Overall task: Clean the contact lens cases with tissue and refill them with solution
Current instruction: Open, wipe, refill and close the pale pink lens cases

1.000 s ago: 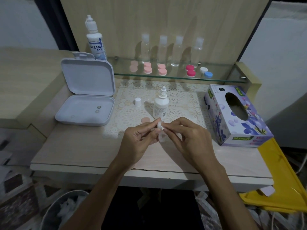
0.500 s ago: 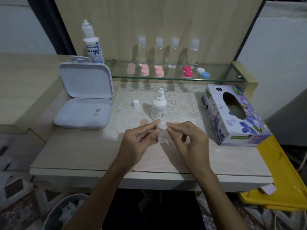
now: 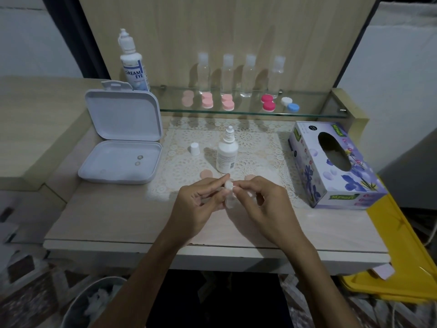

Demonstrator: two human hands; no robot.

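My left hand (image 3: 201, 202) pinches a small clear contact lens case (image 3: 229, 200) just above the table, near the front of the lace mat. My right hand (image 3: 262, 202) pinches a wad of white tissue (image 3: 228, 185) against the top of the case. Just behind my hands an uncapped white solution bottle (image 3: 226, 153) stands upright, with its white cap (image 3: 194, 149) to its left. Two peach lids (image 3: 206, 173) lie on the mat, one on each side of my hands. A flowered tissue box (image 3: 331, 164) sits at the right.
An open white box (image 3: 120, 147) with two small lenses inside lies at the left. A glass shelf (image 3: 307, 113) behind holds a tall solution bottle (image 3: 133, 62), several clear bottles and several pink, red, white and blue lens cases. A bin with used tissue (image 3: 92, 304) stands below left.
My hands have stayed together over the same spot, with small finger movements around the case and tissue. The view has shifted slightly.
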